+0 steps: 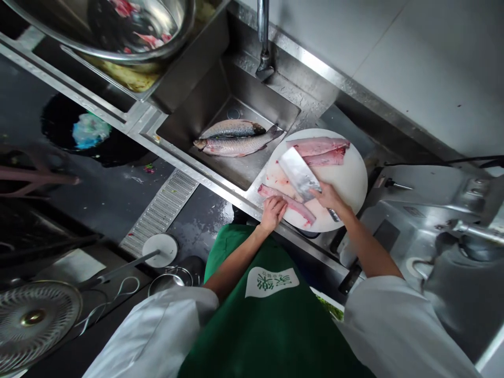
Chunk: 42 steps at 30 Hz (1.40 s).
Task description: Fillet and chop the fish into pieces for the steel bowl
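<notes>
On a round white cutting board (354, 178), my right hand (331, 197) is closed around the handle of a cleaver (298, 170), whose broad blade lies over the board pointing away to the left. My left hand (272, 212), fingers curled, presses a long pink strip of fish (301, 209) at the board's near edge. The blade is just beyond this strip; whether they touch I cannot tell. Two pink fish fillets (323, 149) rest toward the back of the board. Small red bits and stains mark the white surface.
Left of the board, two whole fish (238, 144) lie in a steel sink (189, 115) beneath a tap (264, 58). A large metal bowl (185, 31) holding reddish scraps stands farther left. A steel machine (425, 194) is close on the right, a fan (35, 325) at lower left.
</notes>
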Each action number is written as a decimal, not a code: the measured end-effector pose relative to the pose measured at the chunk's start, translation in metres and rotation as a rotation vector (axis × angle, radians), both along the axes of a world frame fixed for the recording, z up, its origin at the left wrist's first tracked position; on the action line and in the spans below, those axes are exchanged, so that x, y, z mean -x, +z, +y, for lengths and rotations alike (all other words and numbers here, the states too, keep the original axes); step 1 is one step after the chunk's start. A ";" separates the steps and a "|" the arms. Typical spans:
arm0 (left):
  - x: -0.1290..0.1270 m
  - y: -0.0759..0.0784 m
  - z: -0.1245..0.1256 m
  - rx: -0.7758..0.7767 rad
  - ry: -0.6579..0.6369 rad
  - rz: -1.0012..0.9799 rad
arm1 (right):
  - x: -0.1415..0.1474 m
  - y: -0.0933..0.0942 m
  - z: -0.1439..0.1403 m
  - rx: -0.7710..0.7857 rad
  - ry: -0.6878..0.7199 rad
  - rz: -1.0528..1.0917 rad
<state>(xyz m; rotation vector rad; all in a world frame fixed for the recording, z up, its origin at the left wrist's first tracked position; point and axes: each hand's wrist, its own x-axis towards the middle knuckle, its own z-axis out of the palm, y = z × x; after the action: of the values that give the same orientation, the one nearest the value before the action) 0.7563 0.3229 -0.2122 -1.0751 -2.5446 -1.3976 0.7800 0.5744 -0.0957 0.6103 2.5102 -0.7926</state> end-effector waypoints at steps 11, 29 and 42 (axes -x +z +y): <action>0.004 0.004 -0.006 -0.012 0.019 0.063 | -0.048 0.044 -0.033 -0.354 -0.025 -0.005; 0.013 0.008 -0.012 -0.017 -0.061 0.032 | -0.039 0.057 -0.021 -0.373 -0.045 0.006; 0.024 0.028 -0.007 0.028 -0.154 0.048 | -0.027 0.025 0.018 -0.319 0.023 0.078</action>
<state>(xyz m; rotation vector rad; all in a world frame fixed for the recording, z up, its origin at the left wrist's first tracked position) 0.7325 0.3154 -0.1843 -1.3184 -2.5019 -1.3539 0.8071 0.5923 -0.0704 0.6624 2.7348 -0.4161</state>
